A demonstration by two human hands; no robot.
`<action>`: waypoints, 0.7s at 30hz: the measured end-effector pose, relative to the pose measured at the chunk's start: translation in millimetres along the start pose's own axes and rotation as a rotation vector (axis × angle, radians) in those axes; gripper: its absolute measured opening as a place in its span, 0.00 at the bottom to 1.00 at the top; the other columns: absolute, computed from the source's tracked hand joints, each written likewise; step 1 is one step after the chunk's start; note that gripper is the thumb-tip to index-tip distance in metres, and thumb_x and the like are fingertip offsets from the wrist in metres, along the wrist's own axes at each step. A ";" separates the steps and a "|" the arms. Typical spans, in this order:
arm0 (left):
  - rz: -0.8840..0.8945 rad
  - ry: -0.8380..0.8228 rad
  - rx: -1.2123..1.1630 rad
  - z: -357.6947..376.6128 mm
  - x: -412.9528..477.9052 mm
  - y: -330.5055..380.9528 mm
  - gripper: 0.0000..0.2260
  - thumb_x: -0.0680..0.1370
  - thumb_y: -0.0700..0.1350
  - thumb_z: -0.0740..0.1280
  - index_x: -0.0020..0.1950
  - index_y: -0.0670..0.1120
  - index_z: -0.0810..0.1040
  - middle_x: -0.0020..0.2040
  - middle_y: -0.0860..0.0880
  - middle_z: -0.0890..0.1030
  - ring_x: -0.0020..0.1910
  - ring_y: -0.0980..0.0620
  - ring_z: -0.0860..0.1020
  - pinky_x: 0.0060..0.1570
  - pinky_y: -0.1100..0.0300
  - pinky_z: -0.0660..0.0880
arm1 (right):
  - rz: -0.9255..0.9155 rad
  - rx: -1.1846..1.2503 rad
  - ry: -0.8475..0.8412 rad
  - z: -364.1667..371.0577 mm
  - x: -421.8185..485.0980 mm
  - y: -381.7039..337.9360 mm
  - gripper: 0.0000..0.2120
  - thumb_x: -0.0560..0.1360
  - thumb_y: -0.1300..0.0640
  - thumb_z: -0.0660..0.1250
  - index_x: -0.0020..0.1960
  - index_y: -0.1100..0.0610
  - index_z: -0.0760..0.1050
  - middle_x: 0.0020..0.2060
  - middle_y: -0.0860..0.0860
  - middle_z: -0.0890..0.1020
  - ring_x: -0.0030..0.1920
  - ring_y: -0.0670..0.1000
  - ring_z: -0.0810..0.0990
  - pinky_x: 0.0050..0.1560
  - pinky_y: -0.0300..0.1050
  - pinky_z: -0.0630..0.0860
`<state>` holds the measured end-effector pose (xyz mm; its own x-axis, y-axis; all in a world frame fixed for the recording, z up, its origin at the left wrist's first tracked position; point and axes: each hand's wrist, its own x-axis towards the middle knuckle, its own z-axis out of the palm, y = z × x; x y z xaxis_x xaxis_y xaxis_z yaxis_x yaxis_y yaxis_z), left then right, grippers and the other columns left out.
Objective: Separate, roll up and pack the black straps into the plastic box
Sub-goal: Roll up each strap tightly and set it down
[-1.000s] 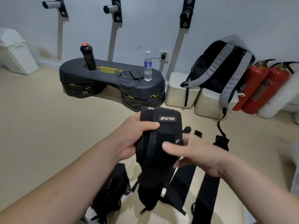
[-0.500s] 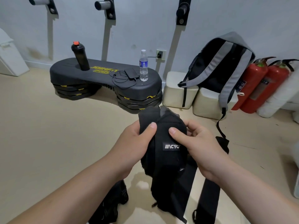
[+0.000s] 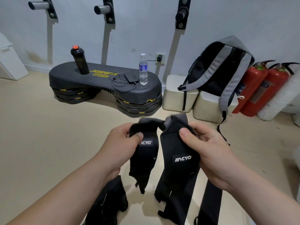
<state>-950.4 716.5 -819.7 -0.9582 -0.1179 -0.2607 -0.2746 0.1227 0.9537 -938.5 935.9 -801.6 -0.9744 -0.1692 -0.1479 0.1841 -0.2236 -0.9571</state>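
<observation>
Two black straps are held up over the floor, one in each hand, each bearing a white-lettered label. The left strap (image 3: 142,153) is pinched near its top by the left hand (image 3: 120,146), thumb pressed on the front beside the label, and its lower end hangs free and tapered. The right strap (image 3: 180,161) is clamped the same way by the right hand (image 3: 209,151) and hangs lower, its end met by other straps below. The upper ends of the two straps are folded over and seem to touch between the hands; a clear gap is seen between their hanging parts.

More black straps (image 3: 211,203) are laid flat on the beige floor (image 3: 40,143) beneath the hands, and a bundled black piece (image 3: 110,200) is seen at lower left. Open floor is left to the left side. Beyond the hands, a black exercise platform (image 3: 103,85) is set against the wall, with a black bottle (image 3: 79,60) and a clear water bottle (image 3: 143,69) standing on it. To the right, a grey backpack (image 3: 222,69) is propped on two cream blocks (image 3: 178,93), with two red fire extinguishers (image 3: 263,88) just beside.
</observation>
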 end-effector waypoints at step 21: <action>-0.154 0.005 0.033 18.9 6.8 -14.3 0.07 0.79 0.34 0.65 0.51 0.42 0.81 0.39 0.46 0.81 0.36 0.47 0.78 0.34 0.58 0.72 | 0.017 0.286 -0.110 4.1 -4.4 -11.2 0.15 0.72 0.68 0.65 0.51 0.54 0.85 0.46 0.58 0.87 0.40 0.54 0.88 0.39 0.47 0.85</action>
<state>-954.5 732.6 -838.0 -0.9042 -0.1429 -0.4026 -0.4208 0.1349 0.8971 -935.8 935.2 -789.2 -0.9538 -0.2752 -0.1207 0.2448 -0.4784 -0.8433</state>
